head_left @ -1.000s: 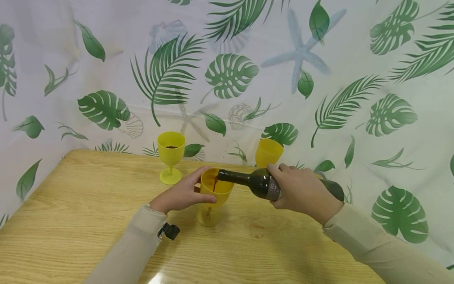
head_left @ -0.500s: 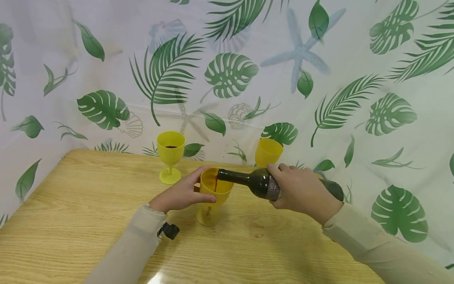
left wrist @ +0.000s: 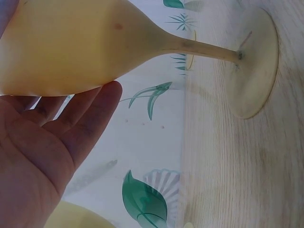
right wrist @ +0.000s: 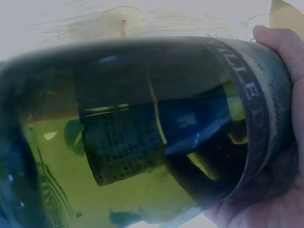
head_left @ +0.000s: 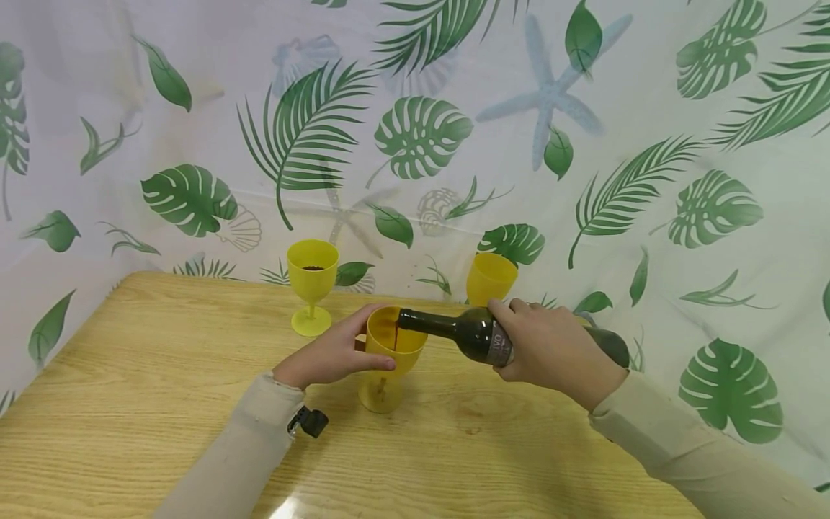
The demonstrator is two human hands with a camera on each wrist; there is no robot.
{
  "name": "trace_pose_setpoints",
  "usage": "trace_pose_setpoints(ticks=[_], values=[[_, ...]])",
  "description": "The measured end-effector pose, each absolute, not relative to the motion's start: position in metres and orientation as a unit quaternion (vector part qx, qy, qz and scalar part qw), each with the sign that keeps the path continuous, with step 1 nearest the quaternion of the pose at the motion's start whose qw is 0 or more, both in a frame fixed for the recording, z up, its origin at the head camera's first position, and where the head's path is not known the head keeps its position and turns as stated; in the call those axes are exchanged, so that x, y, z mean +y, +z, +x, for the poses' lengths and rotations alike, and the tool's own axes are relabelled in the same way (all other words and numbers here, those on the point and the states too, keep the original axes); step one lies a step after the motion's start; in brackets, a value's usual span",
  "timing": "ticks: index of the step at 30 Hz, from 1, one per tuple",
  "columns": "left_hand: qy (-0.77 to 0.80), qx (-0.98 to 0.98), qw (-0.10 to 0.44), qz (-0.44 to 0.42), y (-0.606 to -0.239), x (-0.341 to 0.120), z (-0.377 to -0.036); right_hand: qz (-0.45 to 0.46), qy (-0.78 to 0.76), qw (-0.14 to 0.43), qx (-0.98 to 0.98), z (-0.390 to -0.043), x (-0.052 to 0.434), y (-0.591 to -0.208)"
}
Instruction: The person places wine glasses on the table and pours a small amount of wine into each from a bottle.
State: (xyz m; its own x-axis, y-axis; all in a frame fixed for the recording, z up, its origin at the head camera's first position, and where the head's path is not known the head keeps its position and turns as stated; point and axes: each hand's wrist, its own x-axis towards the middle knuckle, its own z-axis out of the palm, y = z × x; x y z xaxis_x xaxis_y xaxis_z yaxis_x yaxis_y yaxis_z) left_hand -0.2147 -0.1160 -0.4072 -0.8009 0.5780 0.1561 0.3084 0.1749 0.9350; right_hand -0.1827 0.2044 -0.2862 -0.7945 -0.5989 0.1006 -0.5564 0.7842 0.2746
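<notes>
At the middle of the wooden surface (head_left: pixel 162 375), almost nothing is seen to have shifted over the last second: the dark green bottle (head_left: pixel 476 335) is kept tipped nearly level in the right hand (head_left: pixel 551 349), fingers wrapped round its body, and dark red liquid is fed into the yellow goblet (head_left: pixel 389 357). Pouring is judged under way. The goblet's bowl is cupped by the left hand (head_left: pixel 331 357), its foot resting flat. Two more yellow goblets (head_left: pixel 313 277) are stood near the leaf-printed backdrop (head_left: pixel 421 130).
</notes>
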Motion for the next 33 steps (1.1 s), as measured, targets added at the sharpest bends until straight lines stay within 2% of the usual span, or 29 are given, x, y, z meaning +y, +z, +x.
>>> trace_pose_setpoints(ticks=[33], values=[[0.571,0.758,0.117,0.294,-0.4083,-0.1154,-0.2152,0.299,-0.118,0.087,-0.943,-0.1829,0.2047,-0.2860]])
